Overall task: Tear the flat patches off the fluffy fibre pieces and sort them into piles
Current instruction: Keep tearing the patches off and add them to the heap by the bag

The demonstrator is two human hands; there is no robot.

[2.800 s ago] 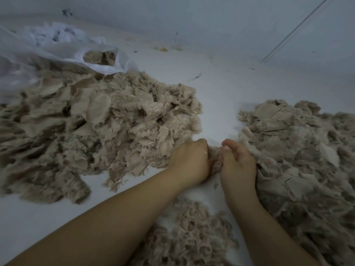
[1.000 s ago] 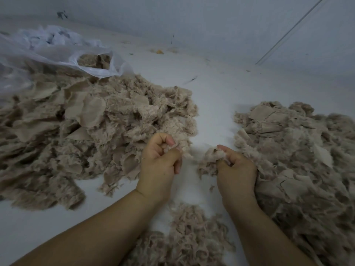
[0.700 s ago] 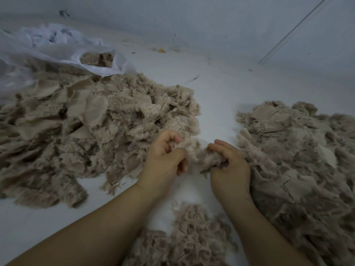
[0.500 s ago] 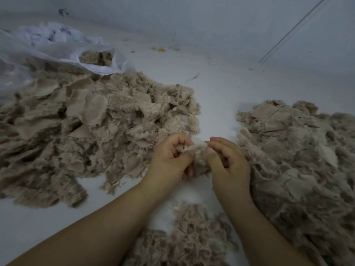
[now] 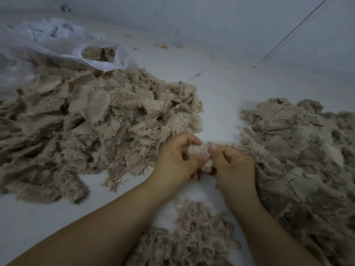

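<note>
A small beige fluffy fibre piece [image 5: 199, 152] sits between my two hands in the middle of the view. My left hand [image 5: 176, 160] pinches its left side with thumb and curled fingers. My right hand [image 5: 232, 166] pinches its right side, fingertips almost touching the left thumb. A large pile of fluffy pieces with flat patches [image 5: 86, 131] lies to the left. Another big pile [image 5: 299, 150] lies to the right, against my right hand. A smaller heap of plain fluff [image 5: 192, 237] lies near me, between my forearms.
A clear plastic bag [image 5: 57, 47] holding more fibre lies at the back left, its mouth on top of the left pile. The white surface [image 5: 221, 96] shows between the piles. A pale wall rises behind, with small scraps at its foot.
One second ago my hands were apart, each holding a bit of fibre. They have come together and now both pinch one piece between them.
</note>
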